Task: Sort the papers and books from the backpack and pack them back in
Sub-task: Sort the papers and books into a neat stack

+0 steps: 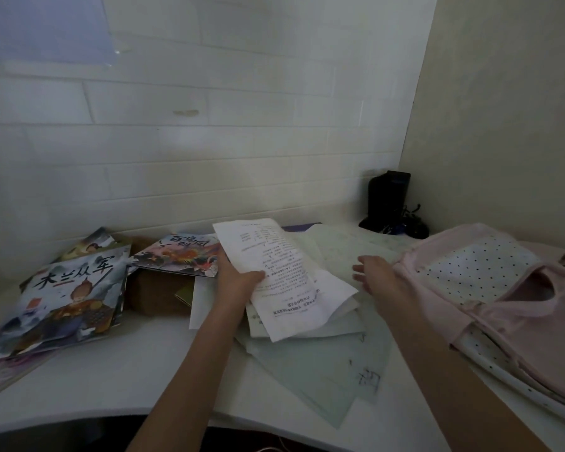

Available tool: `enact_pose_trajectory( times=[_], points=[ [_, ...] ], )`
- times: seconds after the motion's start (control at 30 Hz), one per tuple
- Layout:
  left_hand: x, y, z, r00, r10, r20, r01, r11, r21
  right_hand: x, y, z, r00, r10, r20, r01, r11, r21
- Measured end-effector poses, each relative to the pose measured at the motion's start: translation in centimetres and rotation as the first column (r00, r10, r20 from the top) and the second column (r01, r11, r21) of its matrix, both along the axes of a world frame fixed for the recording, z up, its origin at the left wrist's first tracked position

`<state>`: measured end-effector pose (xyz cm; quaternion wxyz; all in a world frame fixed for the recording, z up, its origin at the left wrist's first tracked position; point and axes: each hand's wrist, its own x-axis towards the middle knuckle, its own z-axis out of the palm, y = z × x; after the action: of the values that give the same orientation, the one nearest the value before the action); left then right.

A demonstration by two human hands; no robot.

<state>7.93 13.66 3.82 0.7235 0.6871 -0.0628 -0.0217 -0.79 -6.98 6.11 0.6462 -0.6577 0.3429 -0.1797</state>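
Observation:
My left hand (235, 275) grips a printed white sheet (284, 272) by its left edge and holds it tilted above a loose pile of papers (313, 363) on the white desk (118, 367). My right hand (377, 272) hovers with relaxed fingers over the papers, just left of the pink backpack (509, 308), which lies on its side at the right with its dotted lining showing. Picture books lie at the left: a stack topped by one with a warrior cover (69, 301) and another colourful one (180, 254) further back.
A brown box (157, 295) sits between the book stack and the papers. In the back right corner stands a black device (388, 200) with cables. White tiled wall runs behind; the desk's curved front edge is near me.

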Motion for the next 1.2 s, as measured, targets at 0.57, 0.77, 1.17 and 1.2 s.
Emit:
enact_pose_trajectory(
  times=[0.57,0.77,1.17,1.2],
  points=[
    [1.1,1.5,1.4,0.962,-0.197,-0.192,0.243,0.934,0.262,-1.9,1.0,-1.1,0.952,0.292,0.093,-0.228,0.877,-0.422],
    [0.6,0.9,1.2,0.96,-0.248,-0.132,0.277,0.917,0.287,0.4,3.7,-4.0,0.666,0.442,-0.6,-0.639,-0.076,-0.766],
    [0.9,1.1,0.5,0.965,-0.208,-0.162,0.25,0.917,0.31,-0.4,1.2,-6.2,0.899,0.071,-0.433,-0.397,0.554,-0.732],
    [0.9,1.2,0.5,0.963,-0.214,-0.165,0.255,0.92,0.298,-0.6,1.5,-6.1,0.929,0.022,-0.369,-0.335,0.475,-0.814]
  ],
)
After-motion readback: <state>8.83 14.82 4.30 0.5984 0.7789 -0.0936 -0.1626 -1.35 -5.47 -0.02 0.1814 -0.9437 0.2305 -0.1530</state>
